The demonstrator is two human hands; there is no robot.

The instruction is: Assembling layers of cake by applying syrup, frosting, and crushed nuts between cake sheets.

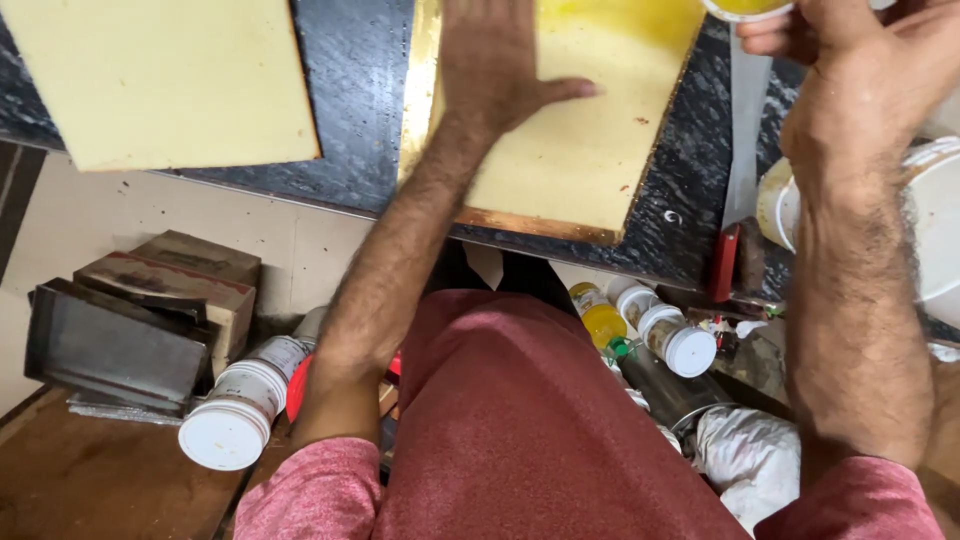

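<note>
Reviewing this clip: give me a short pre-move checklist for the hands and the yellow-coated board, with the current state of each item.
1. Left hand flat on the yellow-coated board: ok.
2. Board fully on the dark counter: not ok, its near corner reaches the counter edge.
3. Right hand gripping the small container of yellow liquid: ok, though mostly cut off by the frame.
4. Container level: cannot tell.
5. Long knife clear of both hands: ok, lying beside the board.
6. Second board apart from the coated one: ok.

Left hand (497, 60) flat, palm down, right hand (850, 75) curled, forearms outstretched
</note>
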